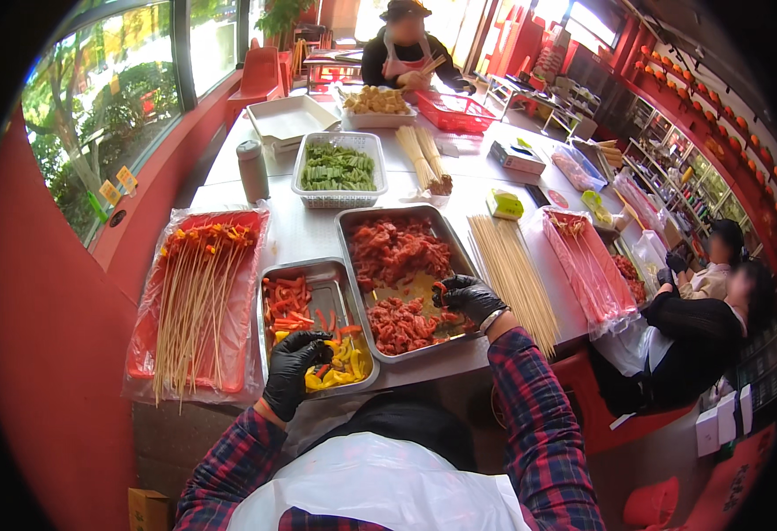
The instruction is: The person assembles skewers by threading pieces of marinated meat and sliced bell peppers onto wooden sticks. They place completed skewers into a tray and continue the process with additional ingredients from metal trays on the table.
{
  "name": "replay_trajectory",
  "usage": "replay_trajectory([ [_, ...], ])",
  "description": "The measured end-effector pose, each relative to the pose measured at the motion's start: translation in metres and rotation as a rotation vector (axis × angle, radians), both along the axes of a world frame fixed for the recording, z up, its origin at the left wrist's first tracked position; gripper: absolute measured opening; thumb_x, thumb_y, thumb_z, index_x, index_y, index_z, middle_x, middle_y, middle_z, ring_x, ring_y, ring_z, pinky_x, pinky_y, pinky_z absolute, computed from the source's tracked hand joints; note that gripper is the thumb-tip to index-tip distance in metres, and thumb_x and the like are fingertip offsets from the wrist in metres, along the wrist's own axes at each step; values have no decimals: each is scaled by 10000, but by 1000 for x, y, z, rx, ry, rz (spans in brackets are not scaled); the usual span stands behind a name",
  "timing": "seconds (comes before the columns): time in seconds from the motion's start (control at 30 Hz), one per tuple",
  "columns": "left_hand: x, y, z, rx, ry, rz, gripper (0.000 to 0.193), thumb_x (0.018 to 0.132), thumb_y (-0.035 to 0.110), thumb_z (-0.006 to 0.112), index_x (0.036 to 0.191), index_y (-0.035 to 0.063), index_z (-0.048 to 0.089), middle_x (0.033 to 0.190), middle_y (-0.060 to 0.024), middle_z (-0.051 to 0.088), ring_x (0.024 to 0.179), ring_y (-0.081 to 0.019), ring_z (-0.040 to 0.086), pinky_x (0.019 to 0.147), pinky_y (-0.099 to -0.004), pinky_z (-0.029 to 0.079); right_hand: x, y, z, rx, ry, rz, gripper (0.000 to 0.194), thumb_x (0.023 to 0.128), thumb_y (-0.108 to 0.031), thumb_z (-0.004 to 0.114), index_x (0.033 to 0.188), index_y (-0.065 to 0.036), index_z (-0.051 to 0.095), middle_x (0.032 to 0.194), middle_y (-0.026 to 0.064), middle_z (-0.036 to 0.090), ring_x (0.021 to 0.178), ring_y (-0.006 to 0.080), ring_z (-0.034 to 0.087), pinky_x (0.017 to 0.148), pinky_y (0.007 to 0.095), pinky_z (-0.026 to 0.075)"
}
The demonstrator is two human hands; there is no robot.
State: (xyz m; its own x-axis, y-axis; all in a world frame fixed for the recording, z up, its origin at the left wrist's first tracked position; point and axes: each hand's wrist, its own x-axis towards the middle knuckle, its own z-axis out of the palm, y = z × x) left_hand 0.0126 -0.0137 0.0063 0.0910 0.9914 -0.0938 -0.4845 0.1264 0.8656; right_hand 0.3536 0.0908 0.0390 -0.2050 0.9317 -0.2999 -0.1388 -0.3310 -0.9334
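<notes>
My left hand (295, 368), in a black glove, is over the near edge of a metal tray (263, 272) of red pepper strips (285, 299) and yellow pepper strips (355, 365); its fingertips hold something orange-red that looks like a pepper strip. My right hand (471, 299), also black-gloved, is above the larger metal tray (343, 226) of raw red meat (401, 249), with a small red piece between its fingertips. Left of the trays, a red tray (137, 358) wrapped in clear plastic bears filled skewers (196, 292). Bare wooden skewers (514, 285) lie to the right.
Farther back stand a grey-green bottle (252, 172), a white basket (378, 189) of cut greens and skewer bundles (421, 156). Another plastic-covered red tray (590, 279) lies at right, beside two seated people. One person (411, 56) sits across the table, behind a red basket (458, 113).
</notes>
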Motion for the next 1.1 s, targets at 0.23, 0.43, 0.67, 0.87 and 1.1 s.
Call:
replay_trajectory([
  [0.23, 1, 0, 4, -25, -20, 7, 137, 807, 22, 535, 920, -15, 601, 778, -75, 621, 691, -147, 604, 647, -245, 493, -5, 0, -16, 176, -222, -48, 133, 658, 16, 639, 760, -56, 591, 671, 51, 603, 572, 123, 561, 493, 232, 427],
  [0.43, -1, -1, 3, -8, 15, 5, 147, 814, 28, 529, 937, -17, 596, 793, -80, 623, 699, -151, 604, 653, -249, 492, -35, -8, -6, 151, 145, -44, 103, 702, 47, 584, 759, -36, 564, 760, 119, 616, 661, 229, 619, 607, 335, 530],
  [0.67, -2, 1, -1, -6, -27, -10, 160, 816, 57, 545, 955, -13, 579, 820, -94, 619, 711, -160, 603, 665, -250, 494, -74, -26, 19, 132, 266, 41, 108, 744, -12, 588, 850, 2, 569, 785, 118, 608, 756, 247, 616, 723, 371, 520],
  [0.87, -8, 6, 1, -62, -177, -85, 174, 821, 120, 555, 963, 20, 565, 847, -76, 606, 783, -163, 593, 723, -253, 482, -106, -45, 28, 292, 180, 81, 107, 725, -35, 621, 825, -31, 585, 684, 28, 580, 549, 110, 533, 482, 223, 424],
  [1.1, 0, 12, 11, -256, -617, -145, 146, 845, 106, 521, 967, 42, 569, 908, -74, 603, 835, -158, 589, 740, -245, 493, -136, -78, 52, 290, 2, 148, 41, 755, -17, 587, 794, -26, 579, 676, 31, 584, 531, 89, 531, 471, 209, 419],
])
